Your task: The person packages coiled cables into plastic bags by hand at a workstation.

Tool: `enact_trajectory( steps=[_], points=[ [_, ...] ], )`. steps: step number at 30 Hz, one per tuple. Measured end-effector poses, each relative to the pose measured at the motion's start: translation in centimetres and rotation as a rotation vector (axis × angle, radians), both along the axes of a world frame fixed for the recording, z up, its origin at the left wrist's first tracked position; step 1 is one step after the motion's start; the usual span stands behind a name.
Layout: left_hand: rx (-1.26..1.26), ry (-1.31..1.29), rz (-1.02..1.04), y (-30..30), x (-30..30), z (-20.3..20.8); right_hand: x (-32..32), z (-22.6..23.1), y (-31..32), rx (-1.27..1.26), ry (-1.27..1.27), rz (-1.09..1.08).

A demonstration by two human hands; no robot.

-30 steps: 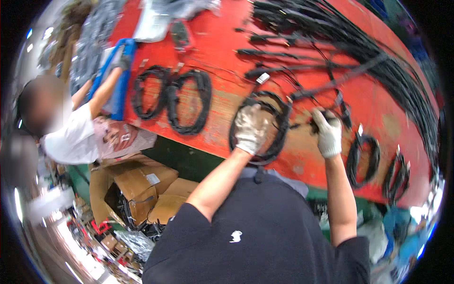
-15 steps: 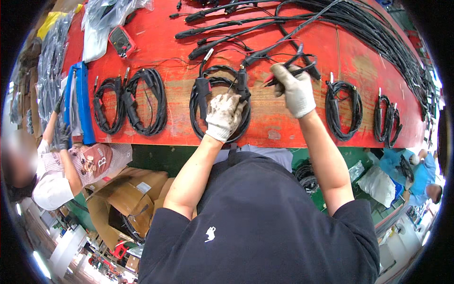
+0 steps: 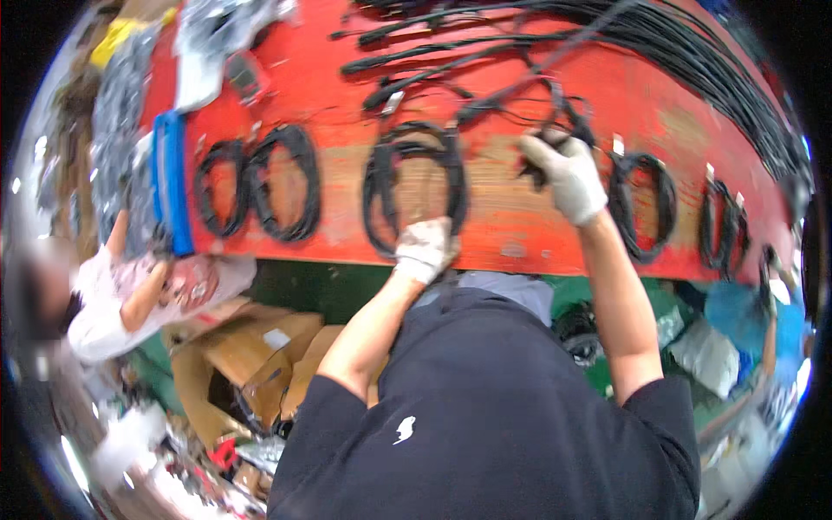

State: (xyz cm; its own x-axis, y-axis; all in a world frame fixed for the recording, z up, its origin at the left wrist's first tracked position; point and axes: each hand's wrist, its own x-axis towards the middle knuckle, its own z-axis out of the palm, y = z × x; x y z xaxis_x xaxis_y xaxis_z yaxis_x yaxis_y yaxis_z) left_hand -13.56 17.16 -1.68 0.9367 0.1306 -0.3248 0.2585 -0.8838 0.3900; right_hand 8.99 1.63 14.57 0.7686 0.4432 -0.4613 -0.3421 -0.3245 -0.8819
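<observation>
My gloved left hand (image 3: 426, 248) has its fingers curled at the near side of a coiled black cable (image 3: 460, 186), close to the table's front edge. Motion blur softens its fingertips. My gloved right hand (image 3: 568, 180) is raised to the right of that coil, closed on black pen-like test probes (image 3: 535, 173). Their tips are smeared. Behind this hand lie black cable connectors (image 3: 576, 121). The middle coil has a metal plug (image 3: 393, 104) sticking up at its far left.
More coiled cables (image 3: 286, 184) lie to the left and another coil (image 3: 643, 208) to the right on the red table (image 3: 511, 234). Long black cables (image 3: 676, 61) spread across the back. A multimeter (image 3: 246, 78) and blue tray (image 3: 171, 186) are left. A co-worker (image 3: 130, 299) stands there.
My left hand has drawn back toward me, from inside the coil to its near side. My right hand still holds the probes and has shifted slightly. The whole view has swung a little.
</observation>
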Motion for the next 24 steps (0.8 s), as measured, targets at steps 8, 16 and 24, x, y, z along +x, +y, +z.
enact_trajectory(
  steps=[8, 16, 24],
  points=[
    [0.333, -0.098, 0.15, 6.7, -3.6, -0.4, 0.5, -1.1, -2.2, 0.0, 0.049, 0.196],
    [-0.013, -0.157, -0.262, -9.7, 5.6, 2.6, 0.9, -0.4, -4.3, -0.034, -0.202, 0.276],
    [-0.022, -0.683, -0.846, -32.8, 20.1, -2.9, 1.7, 2.2, -4.4, -0.075, -0.167, 0.406]
  ],
)
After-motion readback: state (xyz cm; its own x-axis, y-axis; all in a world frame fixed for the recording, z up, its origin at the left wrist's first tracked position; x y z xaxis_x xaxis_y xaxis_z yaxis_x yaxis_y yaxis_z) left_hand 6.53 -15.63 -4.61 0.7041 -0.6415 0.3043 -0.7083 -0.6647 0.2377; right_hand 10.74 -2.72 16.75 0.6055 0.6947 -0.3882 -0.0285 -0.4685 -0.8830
